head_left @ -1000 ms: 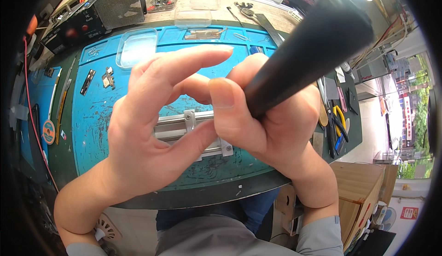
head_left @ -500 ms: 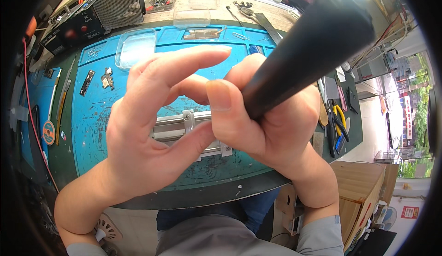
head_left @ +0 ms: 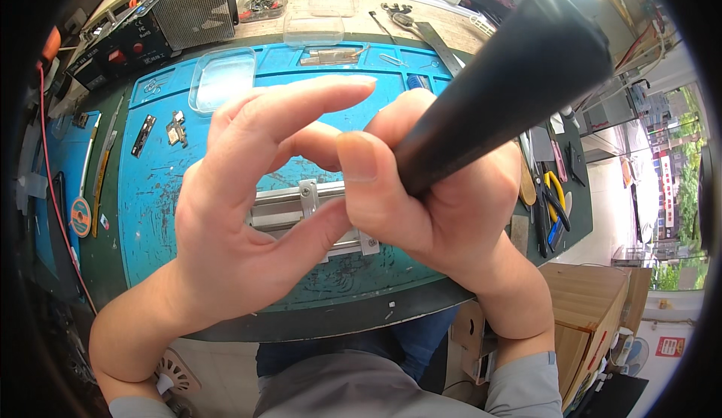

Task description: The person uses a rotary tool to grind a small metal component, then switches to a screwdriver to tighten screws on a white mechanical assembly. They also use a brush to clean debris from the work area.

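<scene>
My right hand (head_left: pixel 444 207) is closed round a thick black cylindrical handle (head_left: pixel 504 87), which rises toward the upper right, close to the camera. Its lower end is hidden in the fist. To the left, my left hand (head_left: pixel 233 215) is curved, with the index finger raised and extended. The left thumb and a bent finger run behind the right thumb, so their tips and whatever they grip are hidden. Below and behind both hands, a silver metal clamp fixture (head_left: pixel 308 200) lies on the blue work mat (head_left: pixel 173 215), partly covered by them.
Small circuit boards (head_left: pixel 176 128) and a clear plastic tray (head_left: pixel 222 80) lie on the mat's left side. A black boxy device (head_left: pixel 128 46) stands at the back left. Yellow-handled pliers (head_left: pixel 555 196) and other tools lie at the right edge. A wooden cabinet (head_left: pixel 579 298) stands lower right.
Both hands hold nearly the same place. The upper end of the black handle has tipped down very slightly.
</scene>
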A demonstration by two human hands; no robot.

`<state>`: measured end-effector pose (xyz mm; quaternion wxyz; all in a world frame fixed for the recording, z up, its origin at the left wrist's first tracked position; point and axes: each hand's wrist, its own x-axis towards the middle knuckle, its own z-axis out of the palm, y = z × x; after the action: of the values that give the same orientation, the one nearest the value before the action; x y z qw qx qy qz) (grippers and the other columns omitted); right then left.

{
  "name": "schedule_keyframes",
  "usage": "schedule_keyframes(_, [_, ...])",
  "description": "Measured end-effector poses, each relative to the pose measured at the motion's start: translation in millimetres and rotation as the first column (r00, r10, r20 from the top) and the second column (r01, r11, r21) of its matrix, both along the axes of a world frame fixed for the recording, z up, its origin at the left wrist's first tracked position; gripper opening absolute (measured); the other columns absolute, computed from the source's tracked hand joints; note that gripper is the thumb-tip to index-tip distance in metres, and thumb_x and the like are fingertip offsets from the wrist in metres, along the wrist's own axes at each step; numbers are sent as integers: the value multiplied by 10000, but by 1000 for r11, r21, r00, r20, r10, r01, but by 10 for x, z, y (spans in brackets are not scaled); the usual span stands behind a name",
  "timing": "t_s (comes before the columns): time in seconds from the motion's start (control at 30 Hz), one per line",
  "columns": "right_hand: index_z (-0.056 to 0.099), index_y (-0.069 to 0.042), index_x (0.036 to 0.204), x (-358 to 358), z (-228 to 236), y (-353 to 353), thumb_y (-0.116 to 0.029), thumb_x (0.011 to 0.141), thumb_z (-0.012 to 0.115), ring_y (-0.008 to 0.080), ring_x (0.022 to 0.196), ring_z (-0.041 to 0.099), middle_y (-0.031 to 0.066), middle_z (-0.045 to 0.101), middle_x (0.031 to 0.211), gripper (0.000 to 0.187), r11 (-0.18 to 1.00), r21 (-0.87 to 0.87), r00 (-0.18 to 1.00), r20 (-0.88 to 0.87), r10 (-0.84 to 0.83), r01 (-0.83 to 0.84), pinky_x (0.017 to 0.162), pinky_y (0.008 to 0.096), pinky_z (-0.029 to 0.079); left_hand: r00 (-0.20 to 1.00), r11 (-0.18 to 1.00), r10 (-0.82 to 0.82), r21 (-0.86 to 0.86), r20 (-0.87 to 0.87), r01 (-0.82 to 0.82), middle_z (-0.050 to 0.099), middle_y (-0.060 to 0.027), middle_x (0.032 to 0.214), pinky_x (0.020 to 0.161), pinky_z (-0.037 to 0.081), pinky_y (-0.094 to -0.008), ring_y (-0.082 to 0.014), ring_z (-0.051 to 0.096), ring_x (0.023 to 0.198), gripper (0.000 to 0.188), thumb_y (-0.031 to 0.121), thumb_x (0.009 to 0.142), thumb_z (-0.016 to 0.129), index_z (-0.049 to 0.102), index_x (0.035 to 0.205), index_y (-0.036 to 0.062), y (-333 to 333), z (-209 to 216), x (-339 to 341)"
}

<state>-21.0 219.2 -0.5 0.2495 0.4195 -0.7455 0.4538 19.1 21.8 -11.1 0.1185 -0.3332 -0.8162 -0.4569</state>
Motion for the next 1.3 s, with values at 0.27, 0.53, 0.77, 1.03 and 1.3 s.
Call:
schedule_keyframes(0.27, [633, -8, 894, 53, 44, 79, -73, 952, 692, 75, 634, 521, 20, 620, 780, 105, 999, -49, 1000, 14, 4, -3, 554, 240, 406, 995, 963, -2, 269, 95, -24, 643, -141, 1275, 1051, 444, -338, -188, 618, 1139, 712, 86, 894, 753, 386, 1485, -66, 89, 25, 43])
schedule_keyframes(0.53, [635, -27, 905, -47, 29, 184, -219, 1037, 614, 18, 613, 459, -22, 589, 743, 234, 948, -119, 954, -25, -300, 295, 552, 201, 353, 994, 927, 111, 357, 22, -111, 610, -24, 757, 1010, 434, -423, -123, 577, 722, 276, 155, 1093, 466, 684, 1100, -15, -81, -8, -33])
schedule_keyframes(0.77, [680, -16, 902, -123, 105, 193, -228, 993, 713, 20, 594, 479, -42, 593, 673, 233, 875, -353, 904, 384, -187, 330, 536, 206, 370, 950, 846, 247, 436, 190, -307, 599, -27, 889, 843, 455, -231, -79, 516, 749, 335, 104, 1070, 469, 566, 1373, -1, -77, 191, -155])
schedule_keyframes(1.03, [706, 5, 1113, -114, 155, 133, -274, 997, 710, 37, 618, 516, -14, 591, 726, 302, 871, -413, 834, 551, 5, 268, 535, 190, 397, 958, 848, 226, 449, 174, -282, 630, -76, 1113, 905, 484, -261, -112, 590, 964, 342, 29, 1026, 512, 564, 1360, -22, -119, 148, -239])
schedule_keyframes(1.3, [645, -4, 1122, -114, 140, 140, -275, 932, 790, 13, 604, 522, -19, 614, 756, 361, 861, -431, 796, 603, 53, 269, 515, 157, 399, 947, 840, 274, 437, 167, -321, 649, -88, 1101, 871, 495, -249, -103, 603, 936, 355, 46, 1033, 534, 532, 1379, -31, -195, 170, -310])
